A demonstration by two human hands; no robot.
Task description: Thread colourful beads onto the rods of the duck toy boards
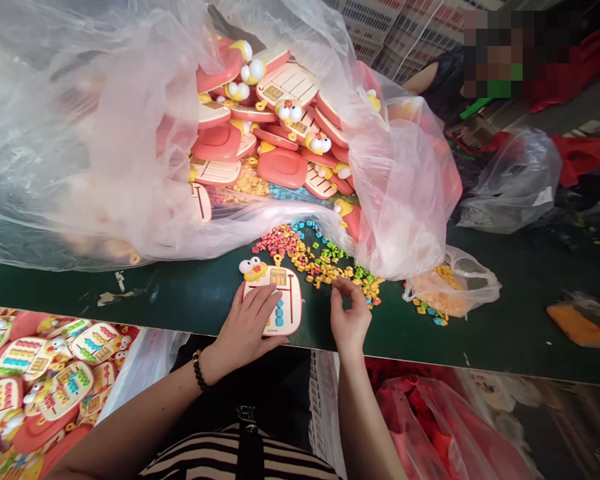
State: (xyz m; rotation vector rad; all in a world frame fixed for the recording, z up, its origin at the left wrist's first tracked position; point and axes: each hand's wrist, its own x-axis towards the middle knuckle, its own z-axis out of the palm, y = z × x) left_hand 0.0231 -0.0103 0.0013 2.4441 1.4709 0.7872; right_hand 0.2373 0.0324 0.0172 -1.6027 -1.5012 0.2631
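A cream toy board [297,313] with a pink rim, a bug-eyed yellow character head and a few blue beads lies at the table's front edge. My left hand [247,317] rests over its left side, fingers across the face and thumb along the bottom edge, hiding part of it. Just right of the board, my right hand [351,313] is closed in a pinch beside the loose beads. Whatever sits between those fingertips is too small to make out. The small red, blue, green and yellow beads [325,265] lie in a spread pile behind both hands.
A large clear plastic bag [120,133] of bead-free boards [285,167] stands behind the pile on the green table [480,340]. Boards with beads [25,357] are heaped at lower left. A small bag [450,293] holds orange pieces at right. Another person [430,80] is at upper right.
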